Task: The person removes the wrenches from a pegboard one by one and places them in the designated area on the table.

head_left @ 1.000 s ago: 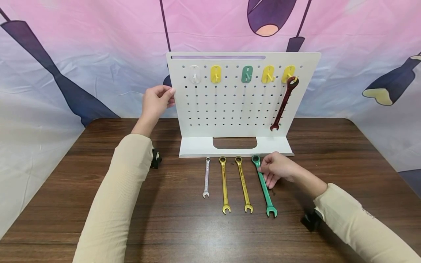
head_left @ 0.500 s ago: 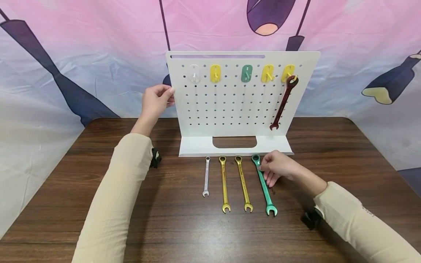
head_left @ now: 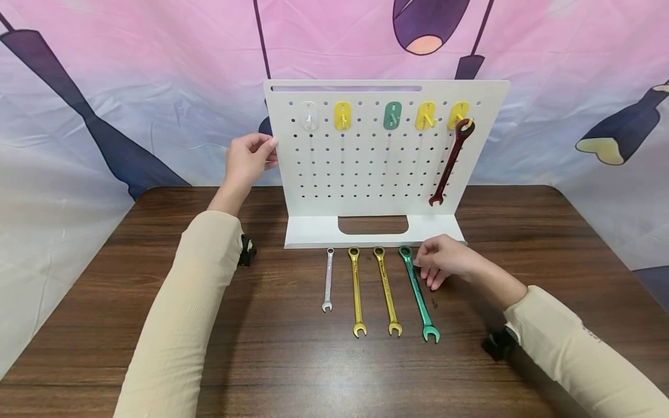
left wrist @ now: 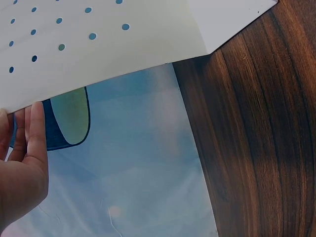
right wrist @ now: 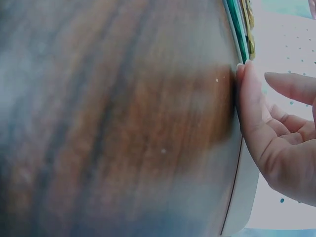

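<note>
In the head view my left hand (head_left: 247,158) pinches the left edge of a white pegboard (head_left: 324,206); the left wrist view shows its fingers (left wrist: 37,131) behind that edge. My right hand (head_left: 444,259) is low over the table, fingertips right beside the shaft of a green combination wrench (head_left: 420,299). In the right wrist view a gap separates its thumb from the fingers (right wrist: 251,94). Left of the green wrench lie two yellow wrenches (head_left: 388,290) and a small silver wrench (head_left: 328,280). A dark red wrench (head_left: 450,165) hangs on the board's rightmost yellow hook (head_left: 458,114).
Along the board's upper part are a clear hook (head_left: 309,115), a yellow hook (head_left: 342,115), a green hook (head_left: 392,115) and another yellow hook (head_left: 425,115). The board's base stands on a dark wooden table (head_left: 313,371) behind the wrenches. A patterned cloth (head_left: 157,98) hangs behind.
My right hand has shifted slightly up and away from the green wrench's shaft. The green wrench's ring end has edged slightly left. My left hand stays on the pegboard.
</note>
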`<state>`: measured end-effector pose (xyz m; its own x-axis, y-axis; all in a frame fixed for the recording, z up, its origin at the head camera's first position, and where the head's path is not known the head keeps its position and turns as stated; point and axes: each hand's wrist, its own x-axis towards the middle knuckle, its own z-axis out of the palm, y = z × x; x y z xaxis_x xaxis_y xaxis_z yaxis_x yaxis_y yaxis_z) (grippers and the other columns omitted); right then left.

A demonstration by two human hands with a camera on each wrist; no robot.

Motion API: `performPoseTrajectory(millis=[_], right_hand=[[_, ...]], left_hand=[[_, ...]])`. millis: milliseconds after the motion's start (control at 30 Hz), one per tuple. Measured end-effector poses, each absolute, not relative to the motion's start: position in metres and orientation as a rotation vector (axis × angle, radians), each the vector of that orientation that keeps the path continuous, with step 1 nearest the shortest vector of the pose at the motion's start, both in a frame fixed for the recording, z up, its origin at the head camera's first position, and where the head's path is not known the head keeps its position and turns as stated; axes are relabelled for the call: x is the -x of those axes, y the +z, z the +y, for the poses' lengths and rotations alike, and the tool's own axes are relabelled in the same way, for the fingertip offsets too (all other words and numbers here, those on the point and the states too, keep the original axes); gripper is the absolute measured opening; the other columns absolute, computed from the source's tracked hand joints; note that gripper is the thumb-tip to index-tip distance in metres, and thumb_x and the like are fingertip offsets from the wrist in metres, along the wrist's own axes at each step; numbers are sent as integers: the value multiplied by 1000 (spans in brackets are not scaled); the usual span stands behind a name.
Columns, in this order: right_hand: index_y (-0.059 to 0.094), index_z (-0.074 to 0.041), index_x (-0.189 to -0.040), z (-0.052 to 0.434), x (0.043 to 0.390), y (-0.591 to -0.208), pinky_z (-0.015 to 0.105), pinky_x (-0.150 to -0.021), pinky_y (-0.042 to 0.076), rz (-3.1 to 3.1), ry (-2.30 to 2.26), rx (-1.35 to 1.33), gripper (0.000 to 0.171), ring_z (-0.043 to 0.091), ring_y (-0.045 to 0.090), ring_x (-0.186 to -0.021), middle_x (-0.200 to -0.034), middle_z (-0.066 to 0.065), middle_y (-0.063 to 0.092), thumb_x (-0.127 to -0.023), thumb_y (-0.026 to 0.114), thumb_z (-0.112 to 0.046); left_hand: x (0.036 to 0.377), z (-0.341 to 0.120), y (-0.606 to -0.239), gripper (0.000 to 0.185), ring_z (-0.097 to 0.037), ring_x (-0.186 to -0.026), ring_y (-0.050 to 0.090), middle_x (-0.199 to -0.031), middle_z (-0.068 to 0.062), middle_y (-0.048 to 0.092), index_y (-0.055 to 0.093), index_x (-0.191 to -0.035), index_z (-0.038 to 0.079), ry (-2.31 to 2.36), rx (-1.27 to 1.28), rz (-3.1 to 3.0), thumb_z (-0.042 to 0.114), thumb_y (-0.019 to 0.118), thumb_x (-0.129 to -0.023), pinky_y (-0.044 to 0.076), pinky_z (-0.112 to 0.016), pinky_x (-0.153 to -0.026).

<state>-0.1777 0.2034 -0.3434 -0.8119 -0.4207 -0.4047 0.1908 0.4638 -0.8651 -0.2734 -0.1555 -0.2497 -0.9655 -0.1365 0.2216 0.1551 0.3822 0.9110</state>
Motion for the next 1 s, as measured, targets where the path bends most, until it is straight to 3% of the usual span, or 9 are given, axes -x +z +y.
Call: performPoseTrajectory(millis=[233,533,767,1000], right_hand=[[52,9,-93,207,183,-342,34,-51,57,2151,-1375,222,14,20,59,-55,-69,14,59,-88,56,-3],[42,9,-113,213,190,-332,37,-59,58,2207,-1369,273,31,23,62,-63,-83,19,63,-89,56,-2],[39,11,-118,218,194,-318,42,-65,58,2240,-1382,302,33,27,62,-68,-90,23,62,-89,51,0],[38,10,-121,225,196,-310,45,-66,57,2300,-1396,319,38,31,63,-72,-88,21,63,-90,55,-4]], left_hand=[[274,-156,-250,29,-11,-75,59,-82,-5,60,62,-101,-4,-1613,9,-2387,23,57,-91,56,-23,-74],[274,-156,-250,30,-12,-76,59,-82,-6,59,62,-101,-4,-1605,9,-2393,23,56,-91,56,-23,-75],[274,-155,-250,30,-13,-77,59,-84,-7,59,62,-102,-4,-1606,6,-2395,23,56,-91,56,-23,-75],[274,-155,-250,30,-13,-77,59,-85,-7,59,62,-102,-4,-1625,4,-2391,23,56,-91,56,-23,-75]])
